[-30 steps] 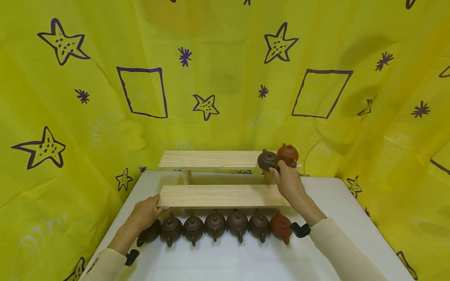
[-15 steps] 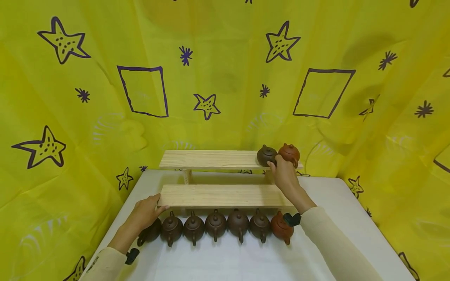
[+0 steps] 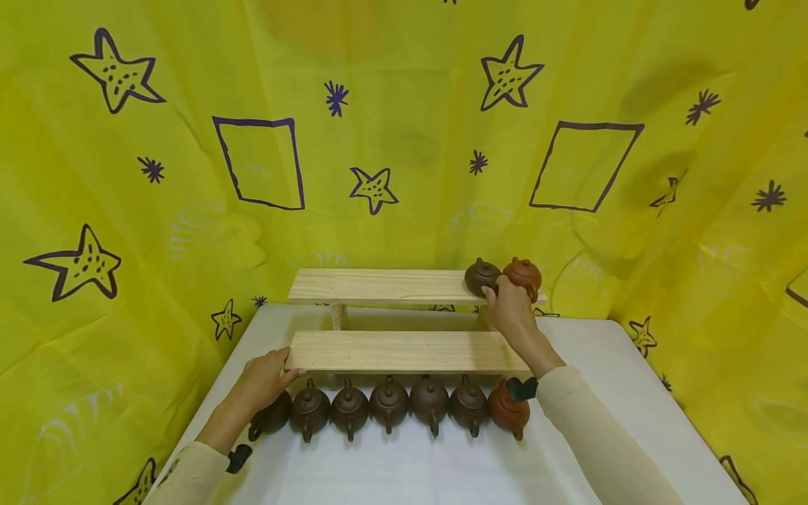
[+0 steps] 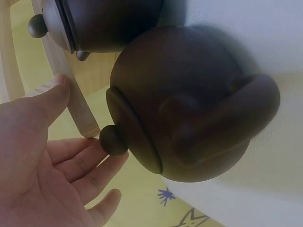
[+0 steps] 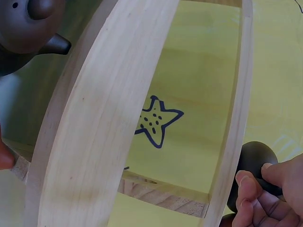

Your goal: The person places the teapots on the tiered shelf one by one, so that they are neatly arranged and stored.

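My right hand (image 3: 513,308) pinches the handle of a dark brown teapot (image 3: 482,277) at the right part of the upper shelf (image 3: 379,285). In the right wrist view, thumb and fingers close on that teapot (image 5: 255,158) beside the board's edge. A red-brown teapot (image 3: 522,272) sits just to its right. My left hand (image 3: 255,382) holds the left end of the lower shelf (image 3: 404,351), thumb at the front edge, fingers at the end. Close below it, a dark teapot (image 4: 180,104) fills much of the left wrist view, its lid knob overlapping the fingertips.
Several dark teapots (image 3: 388,405) stand in a row before the wooden rack, handles toward me, with a red-brown teapot (image 3: 509,408) at the right end. A white cloth (image 3: 379,470) covers the table. Yellow patterned sheeting (image 3: 404,140) hangs behind and at both sides.
My right hand has moved the dark teapot back onto the upper shelf, closer in line with the red-brown one; the forearm has shifted left. My left hand has stayed on the lower shelf.
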A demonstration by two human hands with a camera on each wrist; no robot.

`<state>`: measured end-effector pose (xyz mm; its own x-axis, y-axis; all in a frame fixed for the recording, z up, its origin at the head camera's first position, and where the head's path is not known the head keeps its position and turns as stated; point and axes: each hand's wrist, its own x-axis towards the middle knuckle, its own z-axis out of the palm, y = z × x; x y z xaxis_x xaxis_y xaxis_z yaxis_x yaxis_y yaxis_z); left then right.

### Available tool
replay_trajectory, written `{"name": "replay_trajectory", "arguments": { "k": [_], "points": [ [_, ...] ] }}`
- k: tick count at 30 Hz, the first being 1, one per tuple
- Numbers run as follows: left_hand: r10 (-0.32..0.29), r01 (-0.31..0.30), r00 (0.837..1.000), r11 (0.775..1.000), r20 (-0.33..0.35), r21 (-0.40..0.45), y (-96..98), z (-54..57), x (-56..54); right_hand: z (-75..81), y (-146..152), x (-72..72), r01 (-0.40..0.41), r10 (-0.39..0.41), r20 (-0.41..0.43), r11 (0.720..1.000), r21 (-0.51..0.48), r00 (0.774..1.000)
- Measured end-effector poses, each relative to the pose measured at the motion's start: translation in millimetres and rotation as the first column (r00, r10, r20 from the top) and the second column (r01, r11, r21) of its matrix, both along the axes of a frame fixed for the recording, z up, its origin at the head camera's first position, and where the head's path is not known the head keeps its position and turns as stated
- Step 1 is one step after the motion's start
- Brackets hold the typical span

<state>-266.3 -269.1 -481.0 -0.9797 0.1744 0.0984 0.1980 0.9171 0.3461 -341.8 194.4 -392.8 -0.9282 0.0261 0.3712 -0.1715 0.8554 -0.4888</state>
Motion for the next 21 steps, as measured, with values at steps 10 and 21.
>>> {"name": "replay_trajectory", "arguments": {
  "k": [10, 21],
  "points": [
    [0.001, -0.001, 1.000, 1.000, -0.005, -0.006, -0.7, -2.1, -0.6, 5.6, -2, -1.1, 0.012, -0.012, 0.050, 1.000, 0.005, 0.999],
    [-0.001, 0.001, 1.000, 1.000, -0.001, 0.007, -2.0, -4.4, -1.7, 5.1, 6, 10.2, -0.015, 0.014, 0.175, 1.000, 0.006, 0.985]
  ]
}}
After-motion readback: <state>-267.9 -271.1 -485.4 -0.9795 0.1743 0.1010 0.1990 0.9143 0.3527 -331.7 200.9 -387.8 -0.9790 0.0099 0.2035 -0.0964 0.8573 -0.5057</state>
